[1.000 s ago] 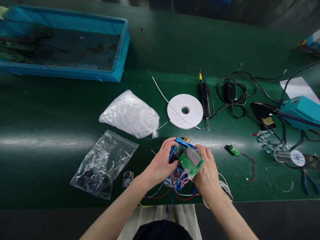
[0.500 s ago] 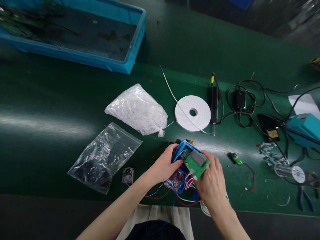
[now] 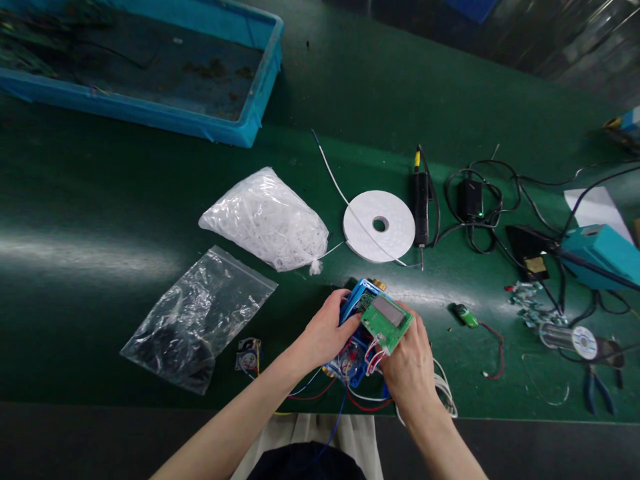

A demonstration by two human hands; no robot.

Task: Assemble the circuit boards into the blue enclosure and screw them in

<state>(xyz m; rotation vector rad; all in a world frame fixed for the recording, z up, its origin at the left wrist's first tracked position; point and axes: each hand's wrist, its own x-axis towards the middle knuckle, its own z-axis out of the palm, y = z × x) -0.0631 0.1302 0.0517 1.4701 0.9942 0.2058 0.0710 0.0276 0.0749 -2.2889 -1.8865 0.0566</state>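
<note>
My left hand (image 3: 330,330) is closed round the left side of a blue plastic housing (image 3: 356,375), thumb over its edge. The housing has brass fittings (image 3: 379,285) and a clear round part inside. A green circuit board (image 3: 387,323) with a grey display lies tilted above the housing, tied to it by red and white wires (image 3: 374,360). My right hand (image 3: 413,363) is behind the board's right edge, its fingers curled and partly hidden by the board. Loose red, white and blue wires trail toward the table's front edge.
Behind the hands lie a white bag (image 3: 267,220), a tape roll (image 3: 379,225) and a black electric screwdriver (image 3: 421,207). A clear zip bag (image 3: 200,320) and small fan (image 3: 249,355) are left. Right are a green battery (image 3: 466,315), solder spool (image 3: 570,340) and pliers (image 3: 597,390). A blue bin (image 3: 255,107) stands back left.
The whole view has shifted slightly, so things appear a little further left. My right hand has slid a bit lower behind the circuit board, showing more white cable beside it. Both hands stay at the housing.
</note>
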